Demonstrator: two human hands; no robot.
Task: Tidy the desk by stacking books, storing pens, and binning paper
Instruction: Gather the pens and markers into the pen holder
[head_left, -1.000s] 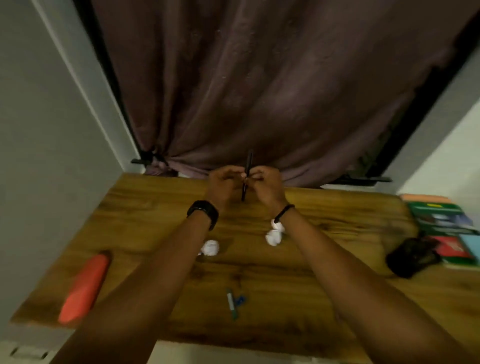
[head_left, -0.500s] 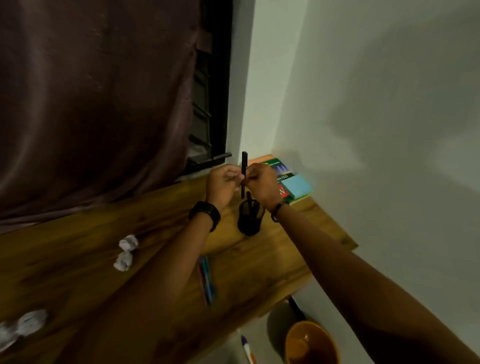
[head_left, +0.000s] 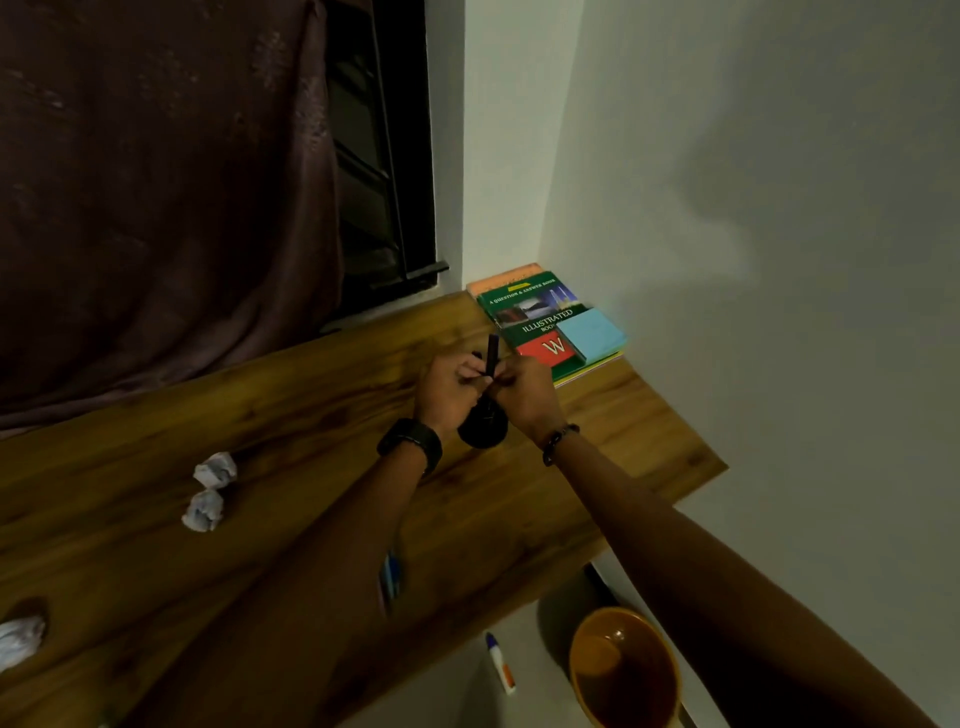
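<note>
A black pen (head_left: 491, 353) stands upright, pinched between my left hand (head_left: 450, 391) and my right hand (head_left: 522, 395). Both hands hover right above a black pen holder (head_left: 482, 430) on the wooden desk (head_left: 291, 426); its opening is hidden behind them. A stack of books (head_left: 545, 322) with a green cover and a blue pad on top lies in the desk's far right corner. Three crumpled paper balls lie on the desk: two (head_left: 208, 491) at the middle left and one (head_left: 18, 642) at the left edge. A blue pen (head_left: 390, 574) peeks out from under my left forearm.
An orange bin (head_left: 626, 670) stands on the floor below the desk's right end. A white marker (head_left: 501, 662) lies on the floor beside it. A dark curtain (head_left: 166, 197) and a window hang behind the desk. White walls close the right side.
The view swung right from the desk's middle to its right end. My hands, still gripping the pen, moved over the pen holder and dropped lower toward it.
</note>
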